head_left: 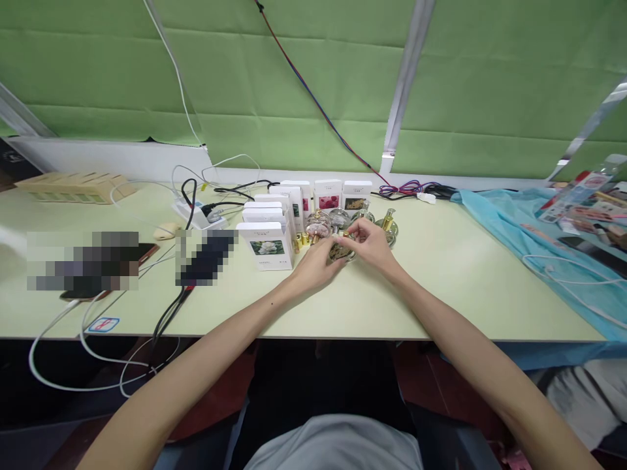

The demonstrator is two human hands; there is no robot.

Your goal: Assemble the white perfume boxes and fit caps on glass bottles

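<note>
My left hand (319, 262) curls round the side of a round glass perfume bottle (341, 252) that stands low over the table. From the other side, the fingers of my right hand (371, 244) pinch at the top of the same bottle; its neck is partly covered by them. Behind and beside my hands are several more round bottles, among them a pinkish one (318, 225) and a greenish one with a gold top (388, 222). Small gold caps (301, 239) lie left of my left hand, next to a white flower-printed box (273, 261).
More white boxes (328, 194) stand behind the bottles. On the left are phones with cables, a power strip (196, 215) and a beige slotted block (78, 188). A blue cloth (504, 219) covers the right end, with a clear bottle (582, 192) on it. A green curtain (304, 98) hangs behind.
</note>
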